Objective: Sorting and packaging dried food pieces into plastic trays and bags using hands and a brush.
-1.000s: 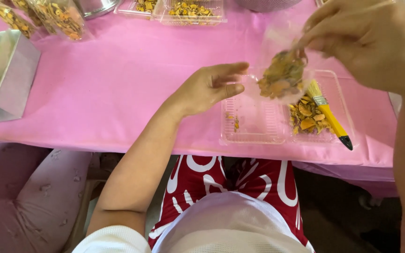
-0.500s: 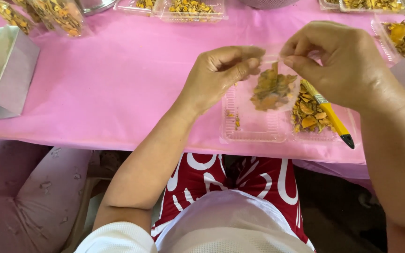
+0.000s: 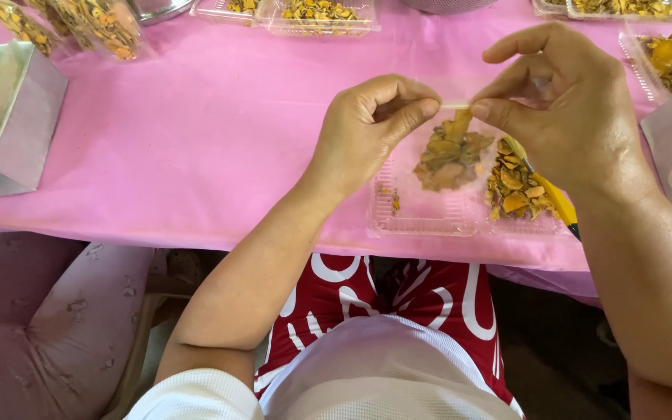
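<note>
The left hand (image 3: 371,128) and right hand (image 3: 561,101) each pinch the top edge of a small clear bag (image 3: 451,148) of dried yellow-brown pieces, holding it just above a clear plastic tray (image 3: 429,214) on the pink counter (image 3: 196,132). A yellow-handled tool (image 3: 554,198) rests in that tray, beside more pieces.

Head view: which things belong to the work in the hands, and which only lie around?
In use: left hand, right hand, small clear bag of dried pieces, clear tray.

Lying about: metal box, filled containers, yellow-handled tool.
</note>
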